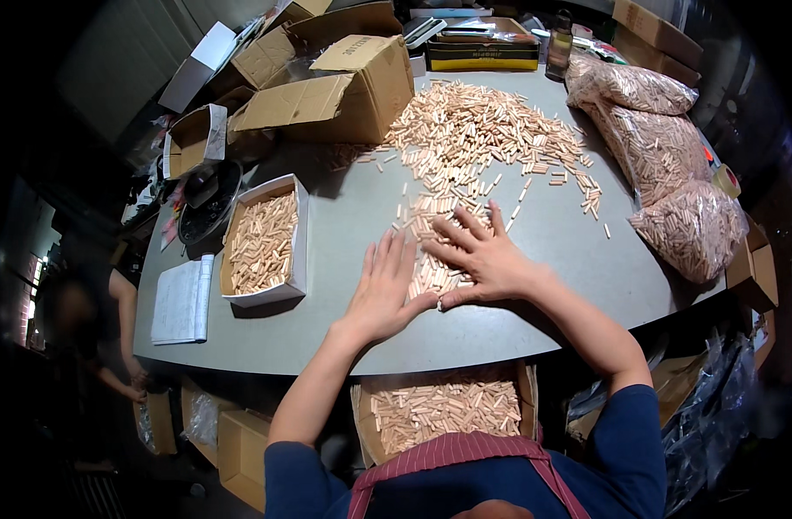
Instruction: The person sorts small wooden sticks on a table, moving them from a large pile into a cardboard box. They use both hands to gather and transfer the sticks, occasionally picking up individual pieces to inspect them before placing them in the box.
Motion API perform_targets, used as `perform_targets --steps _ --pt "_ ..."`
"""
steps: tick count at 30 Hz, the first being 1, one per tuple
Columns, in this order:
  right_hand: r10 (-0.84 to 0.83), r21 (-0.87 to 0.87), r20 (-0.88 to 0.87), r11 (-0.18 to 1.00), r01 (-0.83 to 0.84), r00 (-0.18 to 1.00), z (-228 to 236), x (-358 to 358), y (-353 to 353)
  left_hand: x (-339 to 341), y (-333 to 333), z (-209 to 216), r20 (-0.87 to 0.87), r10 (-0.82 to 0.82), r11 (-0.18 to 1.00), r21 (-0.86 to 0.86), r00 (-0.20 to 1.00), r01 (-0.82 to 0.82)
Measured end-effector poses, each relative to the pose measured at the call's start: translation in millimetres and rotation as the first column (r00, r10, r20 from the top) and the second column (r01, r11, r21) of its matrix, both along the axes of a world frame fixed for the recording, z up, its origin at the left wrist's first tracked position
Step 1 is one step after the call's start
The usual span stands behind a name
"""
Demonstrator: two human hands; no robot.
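Many small wooden dowel pins (478, 130) are heaped on the grey table (344, 259), and a trail of them runs from the heap toward me. My left hand (386, 281) lies flat along the left side of this trail, fingers stretched forward. Over the trail's right side my right hand (482, 259) is spread, its fingers on the pins. The two thumbs nearly meet at the near end, with pins between the palms. Below the table edge in front of me, a cardboard box (358, 419) holds a deep layer of the same pins.
At left stand a white box of pins (299, 246) and a notepad (182, 303). Behind them are a dark round dish (210, 199) and an opened carton (370, 86). Clear bags of pins (664, 156) lie at right, near a bottle (558, 48). Another person's arm (126, 320) shows far left.
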State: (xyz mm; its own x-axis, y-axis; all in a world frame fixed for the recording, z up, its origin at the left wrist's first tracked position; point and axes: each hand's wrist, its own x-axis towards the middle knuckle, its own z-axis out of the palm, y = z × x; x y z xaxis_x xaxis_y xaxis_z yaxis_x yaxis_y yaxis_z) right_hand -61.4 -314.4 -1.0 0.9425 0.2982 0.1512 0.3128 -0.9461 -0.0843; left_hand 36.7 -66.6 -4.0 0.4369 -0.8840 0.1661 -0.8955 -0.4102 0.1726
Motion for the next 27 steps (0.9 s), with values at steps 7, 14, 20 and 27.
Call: perform_targets --steps 7,14,20,27 --pt "-0.155 0.322 0.112 0.940 0.111 0.982 -2 20 -42 -2 2 1 -0.054 0.017 0.997 -0.074 0.998 -0.021" --pt "-0.354 0.772 0.148 0.625 0.116 0.924 -37 41 -91 -19 6 13 -0.008 -0.215 0.971 0.106 0.977 0.215" --pt "-0.305 0.696 0.210 0.714 0.077 0.929 -37 39 -84 -46 26 14 -0.021 -0.217 0.967 0.129 0.976 0.218" --pt "-0.389 0.688 0.276 0.718 0.102 0.879 -37 42 -83 -55 36 2 -0.075 0.024 0.997 0.071 0.997 -0.018"
